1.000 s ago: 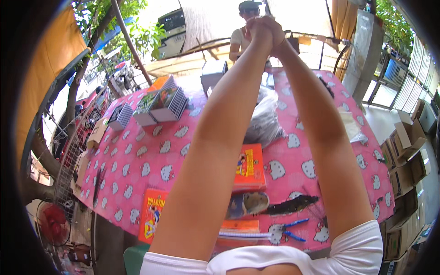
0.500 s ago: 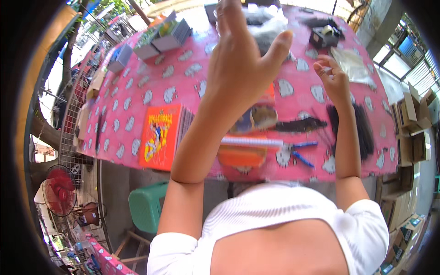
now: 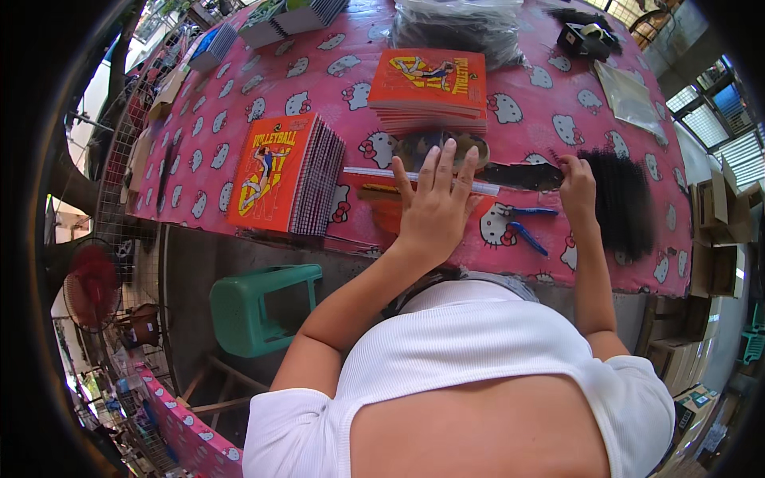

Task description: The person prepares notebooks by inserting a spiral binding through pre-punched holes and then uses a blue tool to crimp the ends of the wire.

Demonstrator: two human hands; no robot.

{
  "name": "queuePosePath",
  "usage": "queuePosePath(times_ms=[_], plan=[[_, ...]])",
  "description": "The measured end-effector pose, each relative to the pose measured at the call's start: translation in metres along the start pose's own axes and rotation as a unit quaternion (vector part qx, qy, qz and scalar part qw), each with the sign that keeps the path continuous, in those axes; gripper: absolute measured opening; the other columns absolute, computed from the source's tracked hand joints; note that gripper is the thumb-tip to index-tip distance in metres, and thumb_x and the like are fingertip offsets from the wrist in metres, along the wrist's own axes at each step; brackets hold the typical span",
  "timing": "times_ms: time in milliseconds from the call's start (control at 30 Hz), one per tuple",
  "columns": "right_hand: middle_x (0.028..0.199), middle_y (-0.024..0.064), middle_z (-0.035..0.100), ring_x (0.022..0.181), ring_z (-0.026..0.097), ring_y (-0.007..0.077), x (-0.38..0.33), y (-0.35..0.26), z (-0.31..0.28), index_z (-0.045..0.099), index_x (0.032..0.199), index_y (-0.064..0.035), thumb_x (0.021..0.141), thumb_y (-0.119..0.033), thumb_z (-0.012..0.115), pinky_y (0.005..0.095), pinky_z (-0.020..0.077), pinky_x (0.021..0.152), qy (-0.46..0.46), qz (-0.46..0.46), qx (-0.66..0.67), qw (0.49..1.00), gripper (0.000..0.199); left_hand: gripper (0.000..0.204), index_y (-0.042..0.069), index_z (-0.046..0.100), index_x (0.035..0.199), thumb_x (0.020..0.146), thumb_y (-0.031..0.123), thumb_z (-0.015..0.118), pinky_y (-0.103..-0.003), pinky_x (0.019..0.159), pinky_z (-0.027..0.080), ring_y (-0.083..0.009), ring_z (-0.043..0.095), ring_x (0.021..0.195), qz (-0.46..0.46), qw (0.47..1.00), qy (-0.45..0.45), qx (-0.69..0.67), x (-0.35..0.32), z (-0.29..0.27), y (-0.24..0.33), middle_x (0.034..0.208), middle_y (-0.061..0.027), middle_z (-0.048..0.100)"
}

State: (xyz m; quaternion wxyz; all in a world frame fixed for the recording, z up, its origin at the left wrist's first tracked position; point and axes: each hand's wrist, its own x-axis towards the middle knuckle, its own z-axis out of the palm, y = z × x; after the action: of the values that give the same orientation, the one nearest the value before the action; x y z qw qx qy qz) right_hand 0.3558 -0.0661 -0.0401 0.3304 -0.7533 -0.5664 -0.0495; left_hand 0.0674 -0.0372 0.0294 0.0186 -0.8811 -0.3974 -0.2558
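Note:
My left hand (image 3: pixel 437 203) lies flat with its fingers spread across a white strip like a ruler (image 3: pixel 374 172) and an orange booklet (image 3: pixel 389 215) at the table's near edge. The hand hides much of both. To the right, the fingers of my right hand (image 3: pixel 579 190) are pinched together, with a thin dark spiral coil at their tips. Beside that hand lies a bundle of black spiral coils (image 3: pixel 623 203). Blue-handled pliers (image 3: pixel 526 227) rest between my hands. Behind my left fingertips sits a camouflage-patterned item (image 3: pixel 414 150), next to a flat black piece (image 3: pixel 522 175).
A stack of orange spiral notebooks (image 3: pixel 275 171) stands at the left; another orange stack (image 3: pixel 430 80) lies farther back. Beyond are a plastic-wrapped bundle (image 3: pixel 458 32), a black tape dispenser (image 3: pixel 586 40) and clear plastic sleeves (image 3: pixel 629 99). A green stool (image 3: pixel 239 311) stands below the pink-covered table (image 3: pixel 319 88).
My left hand has come down from high over the table onto the strip and booklet. My right hand has moved nearer to me, beside the coils, and its fingers have closed. The view has shifted.

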Motion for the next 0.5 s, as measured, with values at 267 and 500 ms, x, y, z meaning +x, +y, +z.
queuePosePath(times_ms=[267,500], plan=[[0.084,0.0047,0.063,0.072,0.058,0.0113,-0.005,-0.104,-0.054,0.069,0.092,-0.0033,0.074,-0.005,0.072,0.0246,0.0447,0.062,-0.207,0.023,0.378,0.902,0.018,0.012,0.011,0.072,0.081,0.072,0.018,0.076,-0.039,0.091,0.037,-0.0204,0.061,0.085,0.0,0.969,0.152,-0.196,0.012,-0.001,-0.009,0.096,-0.0028,0.068],[0.084,0.0034,0.063,0.075,0.058,0.0107,-0.001,-0.118,-0.056,0.067,0.092,-0.0027,0.07,0.0,0.073,0.0227,0.0444,0.065,-0.184,-0.029,0.332,0.925,0.022,0.013,0.01,0.072,0.081,0.073,0.019,0.076,-0.035,0.089,0.036,-0.0155,0.062,0.074,-0.019,0.967,0.102,-0.233,0.009,-0.003,-0.011,0.078,-0.0017,0.069]])
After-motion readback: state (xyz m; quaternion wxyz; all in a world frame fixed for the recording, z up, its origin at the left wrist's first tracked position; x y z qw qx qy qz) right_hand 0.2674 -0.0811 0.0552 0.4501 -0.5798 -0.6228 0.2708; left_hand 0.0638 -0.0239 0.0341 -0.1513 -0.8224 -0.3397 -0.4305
